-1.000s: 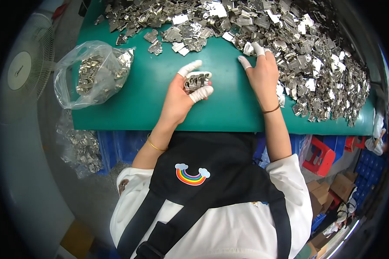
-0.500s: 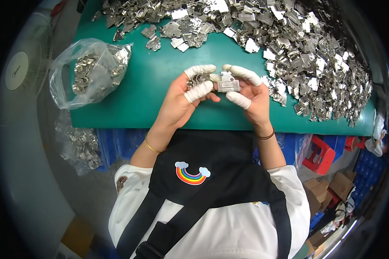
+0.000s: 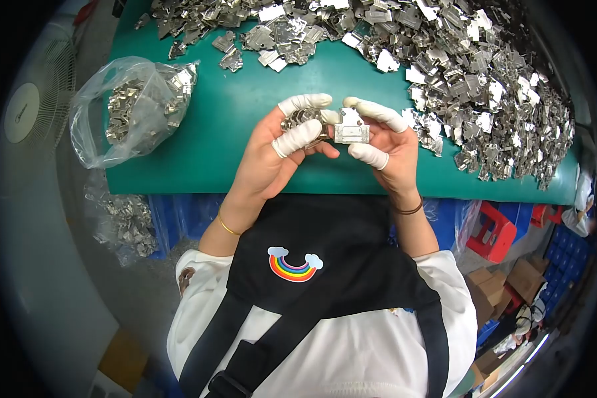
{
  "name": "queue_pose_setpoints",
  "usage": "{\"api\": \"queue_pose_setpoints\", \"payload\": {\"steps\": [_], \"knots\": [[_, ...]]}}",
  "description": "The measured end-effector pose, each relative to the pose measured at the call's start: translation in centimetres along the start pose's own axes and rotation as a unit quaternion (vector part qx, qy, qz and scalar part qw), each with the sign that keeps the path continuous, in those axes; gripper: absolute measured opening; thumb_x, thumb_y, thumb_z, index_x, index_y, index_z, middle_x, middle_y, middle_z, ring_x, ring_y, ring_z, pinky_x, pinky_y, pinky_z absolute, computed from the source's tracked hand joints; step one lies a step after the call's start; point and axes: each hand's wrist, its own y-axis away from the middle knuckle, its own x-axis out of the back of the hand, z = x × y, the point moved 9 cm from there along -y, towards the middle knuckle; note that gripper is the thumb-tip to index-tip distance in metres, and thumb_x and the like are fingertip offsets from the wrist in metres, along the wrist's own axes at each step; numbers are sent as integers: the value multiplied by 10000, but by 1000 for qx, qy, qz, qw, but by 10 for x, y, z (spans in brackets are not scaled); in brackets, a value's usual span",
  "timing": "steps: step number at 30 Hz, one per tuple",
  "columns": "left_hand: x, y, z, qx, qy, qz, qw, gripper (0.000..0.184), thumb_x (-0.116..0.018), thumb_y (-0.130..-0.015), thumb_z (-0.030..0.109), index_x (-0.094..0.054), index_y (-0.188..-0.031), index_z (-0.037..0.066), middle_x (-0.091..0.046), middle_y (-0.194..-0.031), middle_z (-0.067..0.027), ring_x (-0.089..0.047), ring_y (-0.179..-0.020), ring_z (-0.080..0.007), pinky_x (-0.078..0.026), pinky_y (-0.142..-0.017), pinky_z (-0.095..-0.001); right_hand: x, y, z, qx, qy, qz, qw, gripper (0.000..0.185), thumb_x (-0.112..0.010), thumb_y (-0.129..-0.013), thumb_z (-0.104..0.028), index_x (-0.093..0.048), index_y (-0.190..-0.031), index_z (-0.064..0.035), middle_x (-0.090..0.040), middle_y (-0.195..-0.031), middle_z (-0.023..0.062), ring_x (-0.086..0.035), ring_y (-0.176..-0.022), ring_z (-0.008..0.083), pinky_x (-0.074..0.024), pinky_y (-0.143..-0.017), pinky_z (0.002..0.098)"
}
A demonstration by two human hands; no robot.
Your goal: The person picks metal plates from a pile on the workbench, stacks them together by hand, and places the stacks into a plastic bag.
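Several small stamped metal pieces (image 3: 306,119) are gripped in a cluster by my left hand (image 3: 266,152), between its thumb and fingers. Close beside them, my right hand (image 3: 393,146) pinches a single flat metal plate (image 3: 351,127) with a stepped outline. The plate faces me, and its left edge lies against or very near my left fingertips; I cannot tell if they touch. White finger covers are on the thumbs and some fingers of both hands. Both hands are held above the green table (image 3: 212,159), near its front edge.
A large heap of metal pieces (image 3: 471,86) spreads over the back and right of the table. At the left lies an open clear plastic bag (image 3: 132,113) with metal pieces inside. Below are another filled bag (image 3: 127,222) and a red stool (image 3: 494,232); a fan (image 3: 36,113) stands left.
The plate in my right hand has tilted, so its face catches more light. My left thumb has shifted slightly left over the cluster. Both hands keep their hold.
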Motion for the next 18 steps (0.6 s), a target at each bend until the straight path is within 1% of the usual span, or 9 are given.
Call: {"api": "queue_pose_setpoints", "payload": {"steps": [4, 7, 8, 10, 12, 14, 15, 17, 18], "knots": [[-1, 0, 0, 0, 6, -4, 1000, 375, -568, -948, 67, -482, -1301, -27, -625, -1126, -146, -623, -1009, -205, -563, -803, -378, 0, 0, -1, -4, 11, 5, 1000, 578, -724, -741, 142, -523, -1278, 73, -539, -1326, 226, -585, -1163, 271, -517, -975, 396], [1, -2, -1, -2, -26, 38, 999, 370, -629, -914, 55, -513, -1257, -19, -644, -1071, -127, -642, -927, -179, -571, -733, -335, -1, 1, 0, -10, 22, 11, 1000, 562, -738, -743, 121, -540, -1268, 72, -557, -1307, 205, -603, -1130, 257, -532, -948, 379], [2, -2, 2, -21, -107, 51, 993, 367, -669, -886, 52, -532, -1219, -15, -654, -1027, -114, -644, -859, -158, -565, -684, -303, -3, 1, 0, -11, 21, 11, 1000, 562, -738, -743, 121, -540, -1268, 72, -557, -1307, 205, -603, -1130, 257, -532, -948, 379], [1, -6, 8, -53, -274, 85, 957, 340, -751, -820, 45, -578, -1107, -9, -667, -913, -78, -624, -683, -105, -525, -552, -230, -10, 2, -3, 12, 122, -9, 992, 537, -745, -750, 103, -559, -1252, 71, -575, -1281, 179, -615, -1099, 241, -544, -920, 365], [4, -9, 6, -34, -256, 81, 963, 311, -744, -822, 41, -588, -1086, -13, -665, -901, -77, -621, -677, -103, -517, -534, -228, -14, 3, -5, 28, 156, -17, 987, 519, -747, -757, 93, -570, -1244, 67, -588, -1259, 155, -627, -1064, 228, -548, -908, 359], [8, -13, 0, -7, -209, 75, 975, 244, -701, -849, 32, -608, -1066, -29, -658, -895, -87, -628, -697, -120, -518, -502, -243, -9, 4, -2, 2, 134, -14, 991, 574, -738, -727, 128, -535, -1264, 91, -545, -1306, 227, -569, -1188, 291, -525, -957, 401], [9, -13, 1, -6, -209, 74, 975, 244, -701, -849, 32, -608, -1066, -29, -658, -895, -87, -628, -697, -120, -518, -502, -243, -8, 4, -3, 2, 134, -13, 991, 574, -738, -727, 128, -535, -1264, 91, -545, -1306, 227, -569, -1188, 291, -525, -957, 401], [9, -12, -4, 40, -95, 49, 993, 231, -658, -883, 43, -610, -1094, -38, -655, -914, -106, -646, -747, -152, -547, -528, -269, -4, 5, 2, -30, 13, 8, 999, 547, -726, -747, 135, -542, -1260, 89, -565, -1295, 209, -617, -1115, 268, -553, -911, 366], [10, -12, -4, 32, -87, 38, 995, 238, -623, -909, 49, -602, -1129, -41, -657, -935, -121, -657, -791, -177, -571, -561, -298, -3, 5, 2, -30, 13, 9, 999, 547, -726, -747, 135, -542, -1260, 89, -565, -1295, 209, -617, -1115, 268, -553, -911, 366]]}}
